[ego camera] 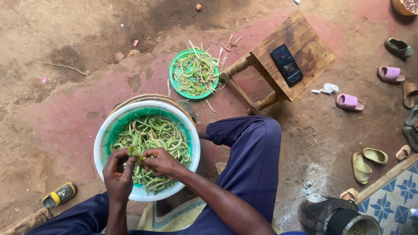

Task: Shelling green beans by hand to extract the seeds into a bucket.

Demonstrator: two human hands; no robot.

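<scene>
Down over the white basin (pixel 101 143), both hands meet above its near half. Between the fingertips of the left hand (pixel 118 173) and the right hand (pixel 162 162) sits a single green bean pod (pixel 135 152), pinched from both sides, so each grip is closed on that pod. Inside the basin, whose inner wall is teal, lies a heap of green beans (pixel 159 135), filling most of it, with the hands partly covering the near part of the heap.

Just beyond the basin's far rim lies a green plate (pixel 176 85) on the floor, carrying a loose pile of bean trimmings (pixel 196 72), some strands spilling past its edge. To the right of that plate stands a small wooden stool (pixel 305 41), and a dark phone (pixel 286 65) lies flat on its seat. Right of the basin, the person's knee in dark blue trousers (pixel 250 156) is bent. Near the basin's left side, a yellow and grey sandal (pixel 59 194) rests on the earth floor.
</scene>
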